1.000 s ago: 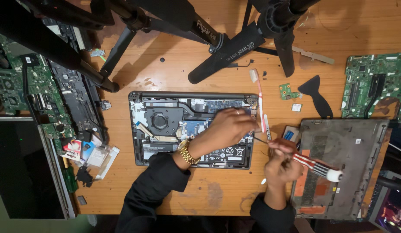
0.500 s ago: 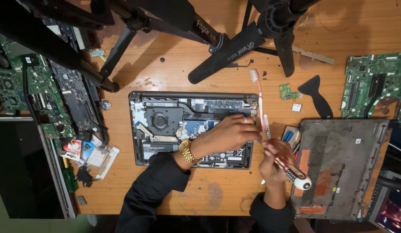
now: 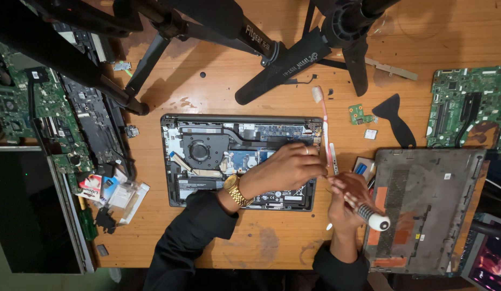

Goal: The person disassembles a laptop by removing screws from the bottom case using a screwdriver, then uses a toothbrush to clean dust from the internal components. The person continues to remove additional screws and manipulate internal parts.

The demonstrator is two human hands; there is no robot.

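- Near the desk's front edge, left hand (image 3: 285, 168) rests curled on the open laptop (image 3: 207, 161), holding nothing I can see.
- Right hand (image 3: 348, 195) grips a screwdriver (image 3: 372, 216) (white-capped handle), just beside a toothbrush (image 3: 323, 121).

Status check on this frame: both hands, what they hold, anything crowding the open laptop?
Left hand resting on open laptop, right edge. Right hand gripping screwdriver, white-capped handle toward camera. Toothbrush lies beside laptop; grey bottom cover to the right.

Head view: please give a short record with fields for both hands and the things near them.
left hand: rests on the open laptop base, gold watch on its wrist
right hand: grips a screwdriver, white cap toward the camera
beside the hands: toothbrush lying on the wooden table
right of the hands: removed grey bottom cover
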